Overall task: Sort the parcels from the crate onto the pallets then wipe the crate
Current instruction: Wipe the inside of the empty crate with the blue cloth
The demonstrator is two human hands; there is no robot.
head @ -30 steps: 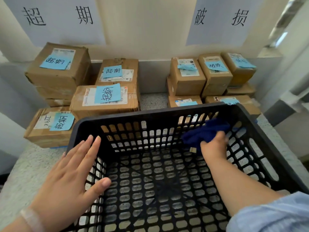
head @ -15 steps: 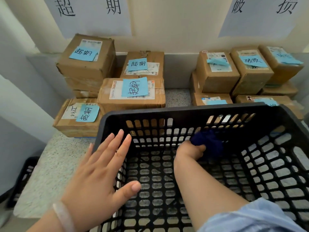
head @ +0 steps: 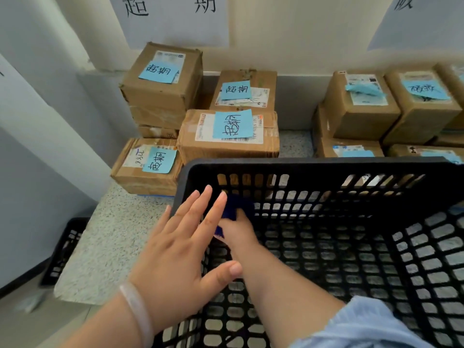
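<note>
Left hand: the left hand (head: 180, 249) is lying flat with fingers straight and spread over the crate's left wall, holding nothing; a pale bracelet (head: 136, 310) is sitting at the wrist.
Right hand: the right hand (head: 238, 232), reaching out of a light blue sleeve (head: 364, 322), is bunching a dark blue cloth (head: 238, 205) against the inside of the far left corner; its fingertips are hiding behind the other hand.
Crate: the black lattice crate (head: 313, 167) is standing with nothing inside but the arm and the cloth.
Step in hand: I am taking this as the wiping stage, since the sorting is looking finished.
Next move: to my eye the cloth is needing to travel on along the walls and down over the floor grid, with the flat hand steadying the crate so it is not sliding.
Surface: the crate is resting on a speckled stone-like ledge (head: 113, 247); a second crate (head: 62, 249) is showing lower down at the left.
Parcels: the parcels (head: 226, 141) are sitting just beyond the crate in two stacked groups, left and right (head: 359, 114), each wearing a handwritten blue note (head: 232, 126); whether pallets are lying under them I cannot tell.
Room: big paper sheets (head: 173, 18) with large characters are hanging on the pale wall (head: 288, 33) above each group.
</note>
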